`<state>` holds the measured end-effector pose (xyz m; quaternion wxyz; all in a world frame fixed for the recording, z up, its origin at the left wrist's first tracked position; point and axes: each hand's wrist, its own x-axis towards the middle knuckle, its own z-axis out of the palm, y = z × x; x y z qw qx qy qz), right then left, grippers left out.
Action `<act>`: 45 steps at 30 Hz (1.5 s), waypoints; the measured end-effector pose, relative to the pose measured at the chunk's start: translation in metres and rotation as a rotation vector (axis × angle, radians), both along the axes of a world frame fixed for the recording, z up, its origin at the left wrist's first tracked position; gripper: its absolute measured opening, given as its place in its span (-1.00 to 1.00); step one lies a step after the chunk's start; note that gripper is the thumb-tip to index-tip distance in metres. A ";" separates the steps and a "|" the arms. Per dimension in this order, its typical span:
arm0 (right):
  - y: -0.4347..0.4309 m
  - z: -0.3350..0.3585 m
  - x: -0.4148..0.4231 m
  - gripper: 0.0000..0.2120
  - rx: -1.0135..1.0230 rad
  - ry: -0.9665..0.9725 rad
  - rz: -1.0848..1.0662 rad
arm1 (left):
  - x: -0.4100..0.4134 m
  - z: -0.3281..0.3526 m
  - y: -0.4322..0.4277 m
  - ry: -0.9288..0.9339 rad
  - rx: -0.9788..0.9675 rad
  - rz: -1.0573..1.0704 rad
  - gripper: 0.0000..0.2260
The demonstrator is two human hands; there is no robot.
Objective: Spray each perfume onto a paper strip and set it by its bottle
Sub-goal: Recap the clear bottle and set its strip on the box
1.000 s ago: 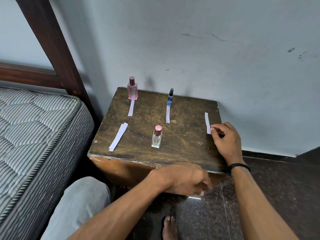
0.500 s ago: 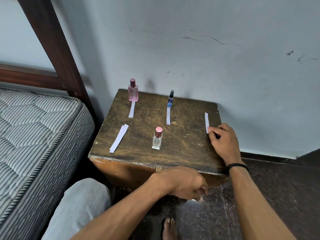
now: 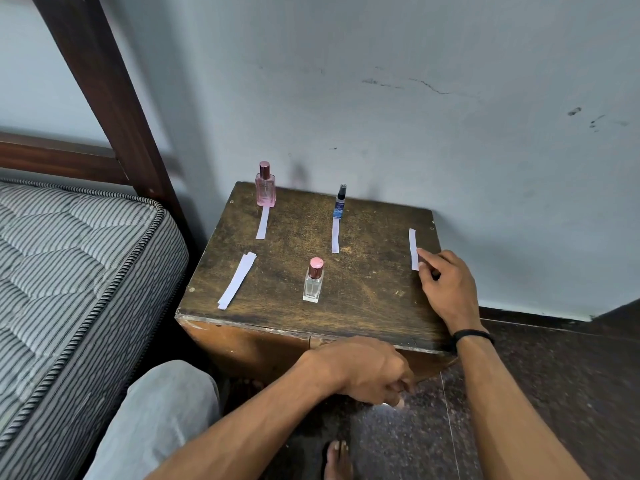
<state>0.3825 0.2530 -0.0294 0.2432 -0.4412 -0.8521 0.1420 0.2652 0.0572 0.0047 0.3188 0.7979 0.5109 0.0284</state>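
At the right edge of the wooden table [image 3: 367, 299], the person's right hand [image 3: 448, 287] lies on the top with its index fingertip against the side of a white paper strip [image 3: 412, 249]. The other fingers are bent under the palm, and I cannot tell whether the thumb pinches the paper or the finger only touches it. This strip lies flat, pointing toward the wall, with no bottle beside it. A black wristband [image 3: 472, 336] sits on that wrist.

Below the table's front edge, the left hand [image 3: 367, 372] hangs with its fingers curled in a loose fist. Whether anything is inside it, I cannot tell.

Near the front middle of the table stands a clear bottle [image 3: 313, 285] with a pink cap, upright and well apart from the right hand's strip. At the back left, a pink bottle [image 3: 265, 188] stands with a strip [image 3: 262, 224] lying just in front of it. At the back middle, a slim blue spray bottle [image 3: 340, 202] stands with its own strip [image 3: 335, 235] before it. A small stack of spare strips [image 3: 238, 280] lies slantwise near the left edge.

A striped mattress [image 3: 79, 271] lies to the left of the table.
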 end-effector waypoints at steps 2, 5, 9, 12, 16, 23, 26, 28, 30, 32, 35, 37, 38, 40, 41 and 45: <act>-0.001 0.002 0.000 -0.70 -0.017 0.007 -0.008 | 0.001 -0.001 0.000 0.005 0.002 -0.004 -0.67; -0.004 0.007 -0.002 -0.71 -0.052 0.032 -0.039 | 0.001 -0.002 0.000 0.008 -0.006 0.001 -0.70; -0.019 0.038 -0.019 -0.82 -0.146 0.171 -0.068 | 0.001 0.005 -0.001 0.009 -0.053 0.030 -0.87; -0.041 0.066 -0.042 -0.72 -0.366 0.192 0.188 | 0.004 0.011 -0.005 0.075 -0.062 0.016 -0.90; -0.071 0.071 -0.067 -0.33 -0.684 0.009 0.539 | 0.004 0.014 -0.006 0.096 -0.084 0.000 -0.85; -0.104 0.040 -0.094 -0.35 -0.602 -0.048 0.542 | 0.004 0.004 -0.005 0.112 -0.116 0.016 -0.92; -0.105 0.037 -0.095 -0.49 -0.566 -0.033 0.519 | 0.007 0.004 -0.004 0.132 -0.122 0.026 -0.93; -0.106 0.035 -0.095 -0.56 -0.551 -0.009 0.517 | 0.009 0.006 -0.003 0.142 -0.120 0.025 -0.81; -0.107 0.035 -0.094 -0.64 -0.548 0.010 0.511 | 0.012 0.007 -0.002 0.135 -0.140 0.024 -0.78; -0.105 0.036 -0.093 -0.68 -0.558 0.025 0.498 | 0.012 0.008 -0.003 0.123 -0.163 0.018 -0.82; -0.098 0.040 -0.087 -0.66 -0.575 0.039 0.461 | 0.009 0.009 -0.003 0.103 -0.202 0.006 -0.91; -0.089 0.045 -0.080 -0.64 -0.589 0.057 0.417 | 0.006 0.012 -0.001 0.102 -0.213 -0.003 -0.95; -0.083 0.047 -0.075 -0.63 -0.591 0.072 0.390 | 0.004 0.013 0.000 0.097 -0.209 -0.001 -0.95; -0.070 0.051 -0.064 -0.61 -0.587 0.109 0.336 | 0.001 0.013 0.001 0.061 -0.195 0.020 -0.94; -0.063 0.052 -0.059 -0.60 -0.584 0.127 0.306 | -0.001 0.015 0.002 0.034 -0.180 0.036 -0.94; -0.036 0.048 -0.039 -0.64 -0.539 0.165 0.203 | -0.020 0.028 0.010 -0.100 -0.058 0.142 -0.91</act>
